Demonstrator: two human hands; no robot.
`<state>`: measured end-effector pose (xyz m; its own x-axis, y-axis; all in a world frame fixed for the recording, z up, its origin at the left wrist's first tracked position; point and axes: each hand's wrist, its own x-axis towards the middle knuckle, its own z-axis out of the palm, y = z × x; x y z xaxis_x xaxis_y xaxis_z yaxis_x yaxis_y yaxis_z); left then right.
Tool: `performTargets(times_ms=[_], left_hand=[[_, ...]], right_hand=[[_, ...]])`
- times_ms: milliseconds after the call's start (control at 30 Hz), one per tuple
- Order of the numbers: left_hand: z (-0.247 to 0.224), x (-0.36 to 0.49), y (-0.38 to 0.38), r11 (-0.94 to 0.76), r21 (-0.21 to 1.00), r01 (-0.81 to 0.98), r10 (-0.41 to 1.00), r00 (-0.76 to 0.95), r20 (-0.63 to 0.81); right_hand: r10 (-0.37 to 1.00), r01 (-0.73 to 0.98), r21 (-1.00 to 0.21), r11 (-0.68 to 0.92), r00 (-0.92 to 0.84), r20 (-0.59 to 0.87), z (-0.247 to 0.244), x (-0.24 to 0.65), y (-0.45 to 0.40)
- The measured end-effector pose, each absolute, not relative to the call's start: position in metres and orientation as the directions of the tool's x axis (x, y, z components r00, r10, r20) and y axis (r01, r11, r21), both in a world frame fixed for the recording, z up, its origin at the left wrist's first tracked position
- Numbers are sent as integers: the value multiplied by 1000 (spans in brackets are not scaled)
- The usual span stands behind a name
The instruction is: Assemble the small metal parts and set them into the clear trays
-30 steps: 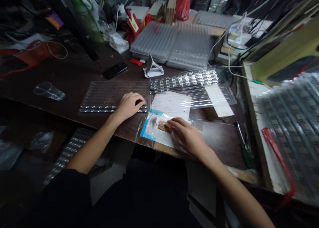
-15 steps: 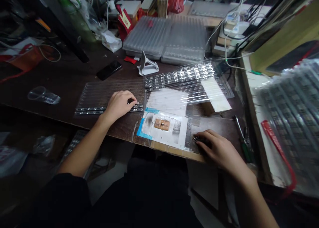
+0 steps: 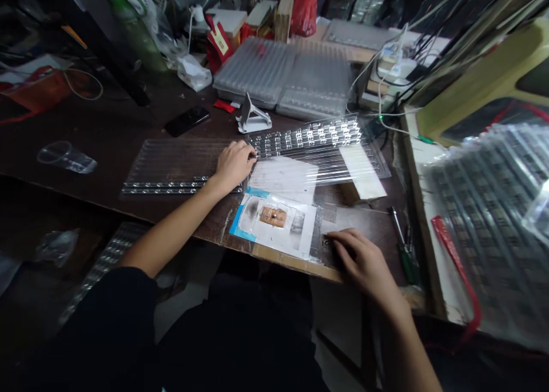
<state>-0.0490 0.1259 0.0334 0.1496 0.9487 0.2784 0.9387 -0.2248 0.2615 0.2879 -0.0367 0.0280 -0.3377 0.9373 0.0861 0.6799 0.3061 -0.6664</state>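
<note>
My left hand (image 3: pixel 234 164) is at the left end of a clear ribbed tray (image 3: pixel 381 160) partly filled with rows of small shiny metal parts (image 3: pixel 315 135). Its fingers are pinched together at the tray's edge; what is between them is too small to make out. Under its wrist lies another clear ribbed tray (image 3: pixel 171 158) with metal parts in its nearest grooves. My right hand (image 3: pixel 361 258) rests at the table's front edge, thumb and forefinger apart, fingertips by tiny dark metal pieces (image 3: pixel 326 241). Between the hands, a small brown block (image 3: pixel 273 216) sits on a taped white sheet (image 3: pixel 305 240).
A phone (image 3: pixel 187 121), a white stand (image 3: pixel 253 118) and stacked clear trays (image 3: pixel 257 66) are farther back. A clear plastic cup (image 3: pixel 66 156) lies at left. A green-handled screwdriver (image 3: pixel 405 249) is right of my right hand, before a stack of filled trays (image 3: pixel 493 209).
My left hand has moved right and away from me, from the left tray's filled grooves to the other tray's end. My right hand stays by the small pieces, its fingers more spread.
</note>
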Motion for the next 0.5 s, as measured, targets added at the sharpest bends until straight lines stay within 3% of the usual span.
performTargets(times_ms=[133,333,500], left_hand=[[42,-48,104,-258,404,878,936,123,331],[46,-28,28,-452,639,622,884,408,229],[14,-26,8,-389,708,590,916,331,227]], right_hand=[[948,654,-698,291,-295,119,33,291,-37],[925,624,-686,373,-303,228,49,275,-18],[865,614,-615,495,-417,281,74,239,7]])
